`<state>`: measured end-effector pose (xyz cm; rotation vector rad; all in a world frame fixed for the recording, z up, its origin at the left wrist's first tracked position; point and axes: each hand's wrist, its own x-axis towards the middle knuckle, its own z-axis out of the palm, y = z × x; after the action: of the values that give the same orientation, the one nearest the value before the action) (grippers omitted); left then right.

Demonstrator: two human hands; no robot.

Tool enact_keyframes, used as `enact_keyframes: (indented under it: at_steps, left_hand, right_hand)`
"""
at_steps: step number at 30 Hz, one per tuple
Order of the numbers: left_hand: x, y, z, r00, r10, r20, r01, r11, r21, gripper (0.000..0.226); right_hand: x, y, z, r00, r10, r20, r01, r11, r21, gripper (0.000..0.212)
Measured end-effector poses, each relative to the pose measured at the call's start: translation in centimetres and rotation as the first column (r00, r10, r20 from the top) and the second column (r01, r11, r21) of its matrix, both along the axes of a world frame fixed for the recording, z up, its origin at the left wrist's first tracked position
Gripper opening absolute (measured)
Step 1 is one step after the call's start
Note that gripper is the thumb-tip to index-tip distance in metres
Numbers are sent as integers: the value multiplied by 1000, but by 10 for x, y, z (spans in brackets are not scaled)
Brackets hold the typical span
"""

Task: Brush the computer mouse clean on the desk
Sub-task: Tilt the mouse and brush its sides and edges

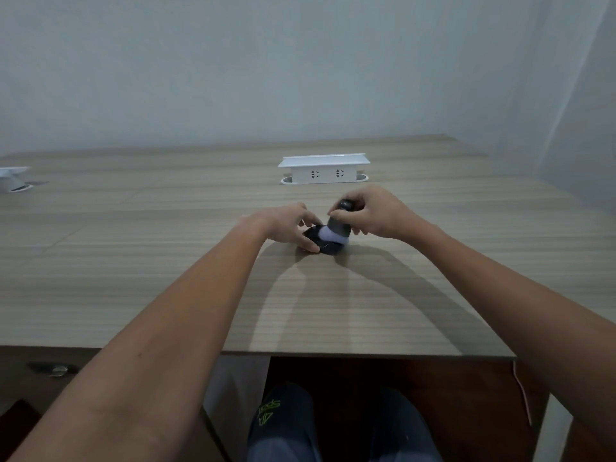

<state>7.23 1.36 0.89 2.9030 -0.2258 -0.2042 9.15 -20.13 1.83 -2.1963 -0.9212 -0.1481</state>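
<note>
Black rounded computer mouse sat on the wood-grain laminate desk, mid-desk, in front of a white pop-up socket box w/ two outlets. Left hand lay flat-ish beside it, thumb and fingers pinching the mouse's left edge, steadying it. Right hand had fingers curled tight around the dark cylindrical handle of a small brush; handle slightly tilted, pale soft bristle tuft pressed onto the mouse top. Both forearms bare, stretched out over the desk. Another white fitting at far left edge, blurred. Wall behind plain, matte grey.
</note>
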Motion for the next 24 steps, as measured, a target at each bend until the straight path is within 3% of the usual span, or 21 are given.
enact_keyframes:
  at_steps: [4,9,13,17,19,22,24]
  left_hand:
    - [-3,-3,-3,999,3,51,-2,1000,-24,59]
    - [-2,-6,-5,997,27,67,-23,998,-55,50]
    - [-4,-8,-6,994,63,87,-57,996,-66,59]
    - [-4,-8,-8,992,83,96,-75,994,-84,60]
    - [-2,-7,-10,991,87,106,-78,993,-92,59]
    - [-1,-6,-13,989,94,118,-80,990,-119,60]
    - [-2,-4,-16,987,98,127,-79,986,-147,62]
  right_hand:
    - [10,-6,-2,981,-113,158,126,989,-76,9]
    - [0,0,-4,992,-25,127,28,999,-17,11]
    - [12,-6,-9,970,-125,208,145,986,-87,14]
    - [5,-8,-8,993,-107,45,102,990,97,13]
    - [3,-9,-9,998,-53,-37,55,996,77,13]
    - [11,-13,-9,988,-144,58,145,989,-22,14]
    - [14,-13,-6,981,-184,61,182,983,30,14]
